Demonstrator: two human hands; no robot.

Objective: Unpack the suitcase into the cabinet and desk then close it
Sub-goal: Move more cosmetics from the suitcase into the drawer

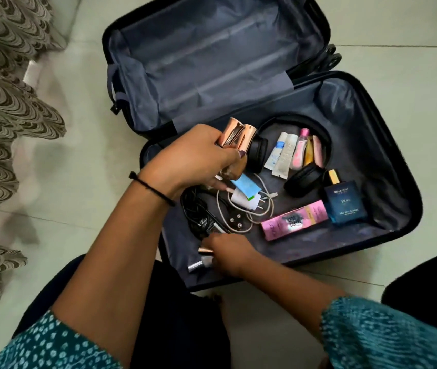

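A dark suitcase [387, 145] lies open on the floor, its far half bare. My left hand [193, 158] grips a bunch of rose-gold cosmetic tubes [238, 134] above the near half. My right hand [229, 255] reaches down at the near-left corner, fingers curled on small metallic tubes [202, 258]. Inside lie black headphones [302, 179], several small tubes and sachets [292, 153], a blue cologne bottle [345, 203], a pink box [294, 219], a white charger with cable [244, 202] and a black cable bundle [201, 217].
Pale tiled floor [411, 83] surrounds the suitcase. A patterned fabric [1, 123] hangs along the left edge. My dark-clad knees [425, 278] sit close to the near rim of the case.
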